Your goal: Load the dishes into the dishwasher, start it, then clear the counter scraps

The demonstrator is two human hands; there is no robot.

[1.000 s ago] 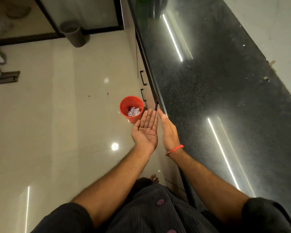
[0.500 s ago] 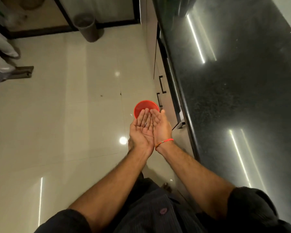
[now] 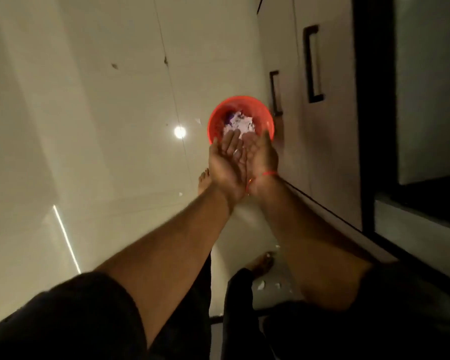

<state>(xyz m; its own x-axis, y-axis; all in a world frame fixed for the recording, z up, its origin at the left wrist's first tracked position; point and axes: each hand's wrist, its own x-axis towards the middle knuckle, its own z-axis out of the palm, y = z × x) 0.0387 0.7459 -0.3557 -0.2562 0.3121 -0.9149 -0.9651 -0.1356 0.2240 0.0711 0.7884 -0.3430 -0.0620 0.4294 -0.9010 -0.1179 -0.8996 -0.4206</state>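
A red bin [image 3: 216, 118] stands on the pale tiled floor beside the cabinets, with white and purple paper scraps [image 3: 238, 123] inside. My left hand [image 3: 225, 165] and my right hand [image 3: 261, 158] are cupped side by side, palms up, right above the bin's near rim. A small pale scrap [image 3: 236, 152] lies on my left fingers. A red thread circles my right wrist. The fingers of both hands are nearly straight and tip toward the bin.
Cabinet doors with dark handles [image 3: 312, 63] run along the right. The dark counter edge [image 3: 374, 126] is at far right. A few small white scraps [image 3: 261, 284] lie on the floor near my bare feet [image 3: 264, 262]. Open floor spreads left.
I have bent lower and the view has dropped toward the floor. My cupped hands have moved down over the bin, whose scraps now show beyond my fingertips.
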